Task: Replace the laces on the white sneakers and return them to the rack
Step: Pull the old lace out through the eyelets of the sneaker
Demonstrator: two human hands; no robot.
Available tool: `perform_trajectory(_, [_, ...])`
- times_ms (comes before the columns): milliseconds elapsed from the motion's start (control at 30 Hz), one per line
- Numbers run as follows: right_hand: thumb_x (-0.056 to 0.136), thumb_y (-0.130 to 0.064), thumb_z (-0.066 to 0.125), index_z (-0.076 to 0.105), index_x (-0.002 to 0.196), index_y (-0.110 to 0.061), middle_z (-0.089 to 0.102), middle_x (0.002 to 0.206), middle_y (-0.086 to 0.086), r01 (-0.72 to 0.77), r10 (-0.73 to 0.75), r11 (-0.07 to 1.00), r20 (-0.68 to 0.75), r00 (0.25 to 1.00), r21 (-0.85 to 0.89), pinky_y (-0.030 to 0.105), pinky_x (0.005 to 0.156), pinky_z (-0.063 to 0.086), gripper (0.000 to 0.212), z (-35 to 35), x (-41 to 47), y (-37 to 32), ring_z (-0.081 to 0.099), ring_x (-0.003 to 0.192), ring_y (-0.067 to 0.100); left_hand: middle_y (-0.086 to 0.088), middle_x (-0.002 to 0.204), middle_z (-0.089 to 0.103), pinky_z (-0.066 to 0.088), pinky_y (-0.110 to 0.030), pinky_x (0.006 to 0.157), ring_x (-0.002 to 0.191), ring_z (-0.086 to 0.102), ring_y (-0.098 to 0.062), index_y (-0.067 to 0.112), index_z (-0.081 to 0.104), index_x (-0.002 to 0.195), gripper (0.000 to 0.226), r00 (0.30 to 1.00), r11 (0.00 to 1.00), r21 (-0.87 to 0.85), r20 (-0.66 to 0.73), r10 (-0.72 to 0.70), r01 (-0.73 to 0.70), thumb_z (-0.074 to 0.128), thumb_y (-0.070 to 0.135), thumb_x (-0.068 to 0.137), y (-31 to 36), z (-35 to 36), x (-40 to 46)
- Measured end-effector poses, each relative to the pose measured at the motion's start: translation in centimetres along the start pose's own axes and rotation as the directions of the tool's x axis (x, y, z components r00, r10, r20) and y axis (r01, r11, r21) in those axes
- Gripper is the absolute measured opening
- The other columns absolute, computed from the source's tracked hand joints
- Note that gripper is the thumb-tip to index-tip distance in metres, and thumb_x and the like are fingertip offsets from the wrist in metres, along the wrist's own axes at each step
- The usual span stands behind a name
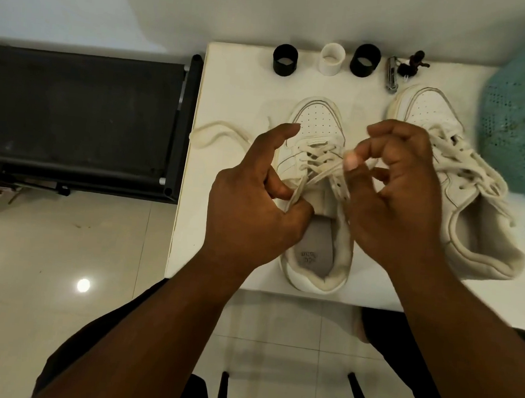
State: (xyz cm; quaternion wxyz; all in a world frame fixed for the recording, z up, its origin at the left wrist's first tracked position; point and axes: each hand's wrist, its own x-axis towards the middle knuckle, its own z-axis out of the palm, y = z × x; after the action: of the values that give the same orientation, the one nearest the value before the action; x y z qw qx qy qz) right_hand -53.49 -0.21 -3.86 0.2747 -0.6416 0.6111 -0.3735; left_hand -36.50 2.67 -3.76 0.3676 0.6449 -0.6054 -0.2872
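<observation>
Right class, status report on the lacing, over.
Left hand and right hand both pinching lace ends over near sneaker. Second sneaker laced, lying at right. Loose lace at table edge; nothing blocking.

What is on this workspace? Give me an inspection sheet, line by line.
Surface: white table, sneakers and small items on it.
Job's things: near sneaker upright, toe pointing away, lace partly threaded; second sneaker tilted at its right, laced.
Clutter: two black rings, white ring, metal tool, dark cord bundle, teal basket.
Hands: left hand and right hand each pinch the lace.
Cables: nothing seen.
Surroundings: black rack at left, tiled floor.
</observation>
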Motion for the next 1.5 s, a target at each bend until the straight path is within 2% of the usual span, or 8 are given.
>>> perform_trajectory(133, [0.096,-0.033,0.060,0.061,0.098,-0.024,0.048,0.126,-0.003,-0.064,0.062,0.998,-0.083,0.995,-0.021,0.045,0.099,0.050,0.009,-0.5,0.7,0.9,0.050,0.120,0.009,0.016,0.060,0.057,0.041,0.000,0.080,0.072,0.067,-0.004,0.030,0.048,0.146,0.084,1.000,1.000,0.000,0.008,-0.009,0.009,0.086,0.020,0.071,-0.2,0.0,0.0])
perform_trajectory(267, [0.080,-0.038,0.072,0.067,0.113,-0.028,0.034,0.149,-0.005,0.001,0.014,0.996,0.159,0.987,-0.088,0.015,0.107,0.035,0.035,-0.4,-0.1,-0.2,0.035,0.136,0.003,0.012,0.063,0.060,0.043,0.000,0.078,0.070,0.068,-0.004,0.030,0.043,0.150,0.087,1.000,1.000,-0.021,0.002,0.006,-0.006,0.087,0.028,0.075,-0.1,0.1,0.1])
perform_trajectory(400, [0.081,-0.037,0.068,0.072,0.089,-0.028,0.038,0.155,-0.002,0.083,-0.038,0.984,0.274,0.961,-0.156,0.049,0.113,0.038,0.012,0.2,-0.7,-0.7,0.033,0.145,0.019,0.016,0.063,0.058,0.034,0.007,0.081,0.067,0.066,-0.005,0.026,0.043,0.151,0.085,1.000,0.999,-0.035,0.002,0.003,-0.003,0.086,0.032,0.078,0.0,0.1,0.1])
perform_trajectory(533, [0.088,-0.032,0.067,0.065,0.085,-0.028,0.052,0.137,-0.005,-0.012,0.012,1.000,0.069,0.998,0.003,0.023,0.104,0.042,0.005,-0.6,0.3,-0.2,0.048,0.128,0.003,0.014,0.063,0.060,0.045,-0.003,0.077,0.071,0.067,-0.002,0.031,0.042,0.151,0.090,1.000,1.000,-0.021,0.023,-0.021,0.022,0.087,0.028,0.073,0.0,0.0,0.1])
perform_trajectory(667, [0.090,-0.033,0.064,0.066,0.098,-0.028,0.061,0.123,-0.001,-0.116,0.116,0.993,-0.142,0.983,0.014,0.043,0.101,0.048,0.010,-1.1,1.0,0.9,0.056,0.117,0.009,0.013,0.061,0.059,0.049,-0.011,0.075,0.072,0.067,-0.003,0.034,0.042,0.151,0.092,0.999,0.999,-0.010,0.024,-0.032,0.032,0.084,0.022,0.070,-0.1,-0.2,0.0])
perform_trajectory(900, [0.079,-0.032,0.074,0.075,0.090,-0.029,0.040,0.153,-0.001,0.086,-0.049,0.987,0.254,0.966,-0.135,0.037,0.110,0.040,0.012,0.1,-0.7,-0.6,0.036,0.142,0.019,0.016,0.061,0.059,0.041,0.002,0.078,0.068,0.067,-0.002,0.026,0.045,0.150,0.084,1.000,1.000,-0.026,-0.004,0.007,-0.007,0.086,0.030,0.077,-0.2,0.1,0.1])
perform_trajectory(1200, [0.091,-0.025,0.064,0.063,0.096,-0.024,0.059,0.117,0.004,-0.120,0.121,0.993,-0.199,0.973,0.015,0.014,0.090,0.044,0.005,-1.0,0.7,0.5,0.057,0.110,0.012,0.016,0.057,0.057,0.051,-0.015,0.075,0.070,0.067,-0.003,0.034,0.048,0.147,0.086,1.000,0.999,-0.021,0.007,-0.024,0.024,0.081,0.020,0.068,-0.1,0.1,0.1])
perform_trajectory(1500, [0.081,-0.028,0.071,0.070,0.088,-0.026,0.045,0.148,0.001,0.105,-0.078,0.987,0.213,0.974,-0.120,0.028,0.106,0.039,0.007,0.2,-0.7,-0.5,0.041,0.138,0.019,0.015,0.059,0.059,0.046,-0.004,0.077,0.066,0.067,-0.005,0.027,0.049,0.147,0.080,1.000,1.000,-0.020,-0.019,0.018,-0.019,0.086,0.032,0.076,-0.2,0.1,0.2])
